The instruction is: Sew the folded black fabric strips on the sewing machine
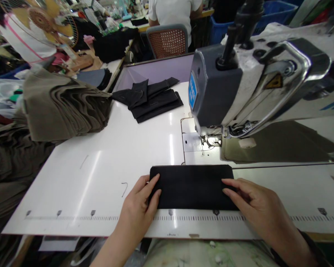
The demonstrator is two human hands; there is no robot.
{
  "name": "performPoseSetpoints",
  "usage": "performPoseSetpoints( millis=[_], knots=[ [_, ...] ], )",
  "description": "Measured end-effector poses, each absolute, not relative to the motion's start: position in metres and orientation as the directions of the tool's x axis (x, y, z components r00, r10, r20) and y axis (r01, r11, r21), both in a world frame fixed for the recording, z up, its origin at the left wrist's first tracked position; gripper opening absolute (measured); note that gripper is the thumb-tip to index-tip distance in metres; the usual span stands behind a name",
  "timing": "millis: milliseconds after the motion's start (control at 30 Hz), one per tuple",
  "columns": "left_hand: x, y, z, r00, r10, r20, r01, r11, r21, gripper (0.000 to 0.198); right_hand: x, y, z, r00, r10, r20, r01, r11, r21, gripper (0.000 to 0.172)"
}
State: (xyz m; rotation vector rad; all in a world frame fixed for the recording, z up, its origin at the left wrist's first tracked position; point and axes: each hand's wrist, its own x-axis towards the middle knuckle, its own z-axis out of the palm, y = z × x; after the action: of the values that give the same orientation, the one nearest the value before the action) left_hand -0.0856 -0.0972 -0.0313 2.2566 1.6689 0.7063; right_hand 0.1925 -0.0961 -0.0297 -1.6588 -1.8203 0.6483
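Note:
A folded black fabric piece point(192, 186) lies flat on the white sewing table point(122, 148), just in front of the sewing machine point(239, 85). My left hand point(140, 202) rests on its left end with the fingers stretched flat along the edge. On its right end lies my right hand point(253, 202), fingers extended and pressing down on the cloth. The presser foot and needle point(210, 141) stand a short way behind the fabric, apart from it.
Several black fabric pieces point(150, 98) lie at the back of the table. A tall stack of olive-brown cloth point(61, 107) sits at the left edge. A ruler scale point(100, 218) runs along the table front. A person sits on a chair point(167, 39) beyond; a fan point(41, 22) stands far left.

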Motion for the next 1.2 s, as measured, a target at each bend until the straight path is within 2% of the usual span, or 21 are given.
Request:
performPoseSetpoints(
  millis=[367, 667, 833, 1033, 1200],
  knots=[
    [-0.085, -0.098, -0.03, 0.222, 0.953, 0.208, 0.839, -0.296, 0.457, 0.031, 0.194, -0.099, -0.032, -0.052, 0.998, 0.037, 0.701, 0.062, -0.71, 0.022],
    [-0.083, -0.098, -0.029, 0.223, 0.947, 0.231, 0.848, -0.305, 0.433, 0.03, 0.193, -0.098, -0.031, -0.061, 0.997, 0.043, 0.71, 0.073, -0.701, 0.021],
    [-0.084, -0.1, -0.031, 0.21, 0.949, 0.233, 0.841, -0.297, 0.452, 0.031, 0.193, -0.095, -0.029, -0.08, 0.992, 0.097, 0.721, 0.125, -0.681, 0.021],
    [-0.083, -0.099, -0.029, 0.204, 0.96, 0.191, 0.828, -0.273, 0.49, 0.031, 0.196, -0.095, -0.034, -0.075, 0.994, 0.074, 0.741, 0.105, -0.663, 0.027],
    [-0.081, -0.099, -0.028, 0.192, 0.964, 0.186, 0.811, -0.263, 0.523, 0.031, 0.199, -0.096, -0.039, -0.076, 0.989, 0.129, 0.778, 0.14, -0.613, 0.032]
  ],
)
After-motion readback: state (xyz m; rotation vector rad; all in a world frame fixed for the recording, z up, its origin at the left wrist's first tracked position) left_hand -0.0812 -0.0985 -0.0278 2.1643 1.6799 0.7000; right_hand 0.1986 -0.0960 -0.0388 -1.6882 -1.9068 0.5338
